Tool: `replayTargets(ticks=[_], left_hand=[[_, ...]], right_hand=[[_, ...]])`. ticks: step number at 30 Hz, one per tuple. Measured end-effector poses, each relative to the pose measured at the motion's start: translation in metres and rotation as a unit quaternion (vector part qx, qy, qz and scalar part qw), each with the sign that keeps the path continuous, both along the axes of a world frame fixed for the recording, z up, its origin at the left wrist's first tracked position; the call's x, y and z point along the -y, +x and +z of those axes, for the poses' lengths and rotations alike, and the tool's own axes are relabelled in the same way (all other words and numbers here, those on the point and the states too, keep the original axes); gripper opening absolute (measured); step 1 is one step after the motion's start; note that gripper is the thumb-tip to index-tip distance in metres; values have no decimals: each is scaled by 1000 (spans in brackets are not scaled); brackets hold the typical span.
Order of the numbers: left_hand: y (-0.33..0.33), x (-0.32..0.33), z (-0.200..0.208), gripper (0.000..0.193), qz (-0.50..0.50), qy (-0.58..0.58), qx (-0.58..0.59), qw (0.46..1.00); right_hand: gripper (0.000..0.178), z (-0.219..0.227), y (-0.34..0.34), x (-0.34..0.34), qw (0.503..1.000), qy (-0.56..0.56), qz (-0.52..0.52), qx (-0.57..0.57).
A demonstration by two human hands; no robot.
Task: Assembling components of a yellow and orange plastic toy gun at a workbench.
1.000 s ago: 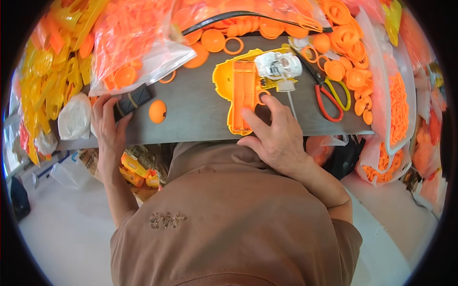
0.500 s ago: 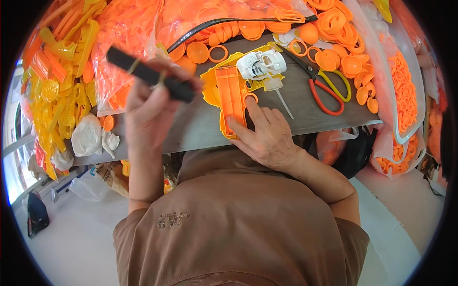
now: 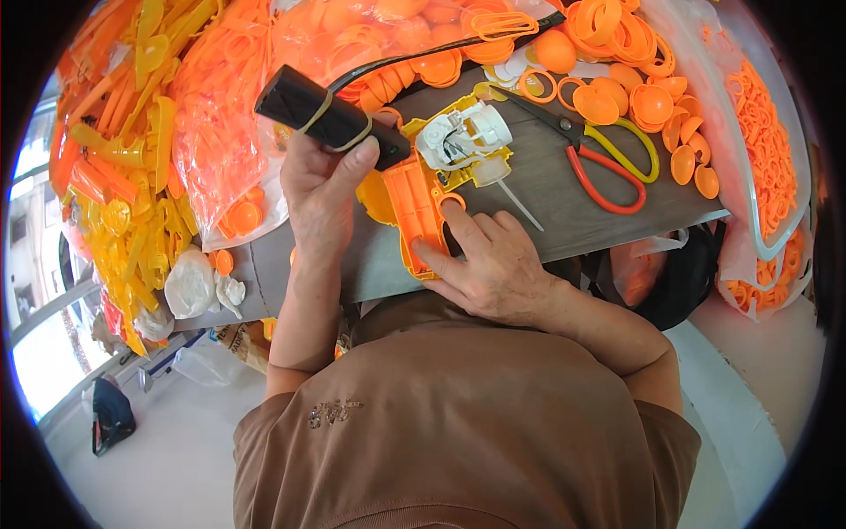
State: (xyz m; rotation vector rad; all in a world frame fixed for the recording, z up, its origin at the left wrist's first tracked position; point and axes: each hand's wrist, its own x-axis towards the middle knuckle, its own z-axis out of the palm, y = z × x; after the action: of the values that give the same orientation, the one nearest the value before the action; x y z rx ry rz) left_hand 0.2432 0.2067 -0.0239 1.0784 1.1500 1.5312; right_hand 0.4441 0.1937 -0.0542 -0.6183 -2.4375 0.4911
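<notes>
My left hand point(image 3: 324, 185) is closed around a black block point(image 3: 308, 106) with two rubber bands around it. The block is tilted, and its lower right end hangs over the upper left of a yellow plastic half-shell point(image 3: 377, 196). Inside that shell lie an orange rectangular frame point(image 3: 412, 207) and a white mechanism point(image 3: 463, 137) with wires and a thin pale tube point(image 3: 520, 204). My right hand point(image 3: 493, 264) holds the shell against the table, its thumb at the orange frame and its index finger on a small orange ring point(image 3: 451, 198).
Red-and-yellow-handled scissors point(image 3: 608, 181) lie open right of the shell. Orange cups point(image 3: 652, 106) and rings are heaped behind and right. A bag of orange parts point(image 3: 220, 123) and yellow pieces point(image 3: 123, 229) crowd the left. A clear bin point(image 3: 765, 247) stands far right.
My left hand has moved right with the black block, bringing its end over the shell. My right hand stays on the shell. The whole view has shifted slightly.
</notes>
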Motion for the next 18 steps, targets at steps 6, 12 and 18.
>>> replayTargets(ticks=[6, 12, 18], left_hand=[[9, 13, -3, 34, 57, 56, -156, 985], [16, 20, -9, 31, 101, 80, -217, 968], [23, 17, -7, 37, 137, 80, -234, 959]], right_hand=[[41, -5, 1, -7, 999, -3, 25, -25], [34, -9, 0, -11, 999, 7, 24, -33], [25, -16, -3, -10, 998, 7, -4, -62]])
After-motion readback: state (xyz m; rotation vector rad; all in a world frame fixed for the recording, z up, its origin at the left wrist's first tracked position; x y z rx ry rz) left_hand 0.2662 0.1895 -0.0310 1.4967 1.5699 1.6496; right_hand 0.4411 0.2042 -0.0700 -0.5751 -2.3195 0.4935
